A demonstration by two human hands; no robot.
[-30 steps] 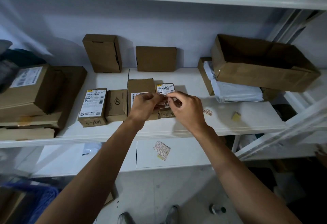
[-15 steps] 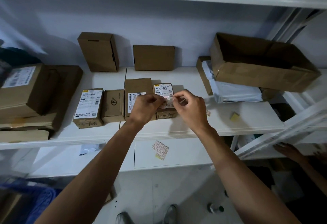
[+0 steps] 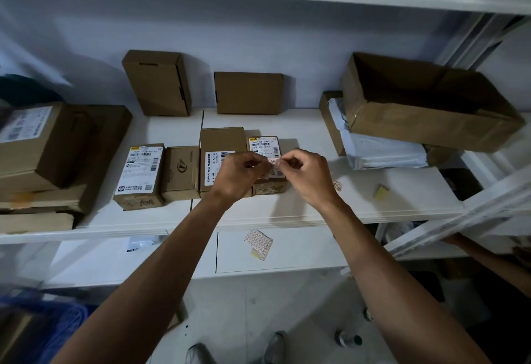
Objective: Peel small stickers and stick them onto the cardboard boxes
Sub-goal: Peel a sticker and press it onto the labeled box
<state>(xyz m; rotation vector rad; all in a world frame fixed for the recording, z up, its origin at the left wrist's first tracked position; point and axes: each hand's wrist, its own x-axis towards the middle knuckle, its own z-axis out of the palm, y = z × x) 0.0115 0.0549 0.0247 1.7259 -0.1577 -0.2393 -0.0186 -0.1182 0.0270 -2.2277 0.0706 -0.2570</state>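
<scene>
A row of small cardboard boxes stands on the white shelf (image 3: 287,208). My left hand (image 3: 240,174) and my right hand (image 3: 309,175) meet above the rightmost labelled box (image 3: 265,145). Between their fingertips they pinch a small white sticker with red print (image 3: 273,161). Beside that box stands a taller box with a barcode label (image 3: 219,145). Left of it are a plain logo box (image 3: 181,171) and another labelled box (image 3: 140,175). A sheet of small stickers (image 3: 258,244) lies on the lower shelf. A loose sticker (image 3: 336,185) lies on the shelf by my right wrist.
Two plain boxes (image 3: 158,82) (image 3: 248,92) lean on the back wall. Large stacked boxes (image 3: 43,145) fill the left. An open carton (image 3: 425,105) rests on white mailer bags (image 3: 382,151) at the right. A yellow scrap (image 3: 381,191) lies near the edge. Another person's arm (image 3: 494,260) reaches in at lower right.
Both hands have lifted slightly and drawn a little apart, so the small sticker now shows between the fingertips. Another person's arm has come into view at lower right.
</scene>
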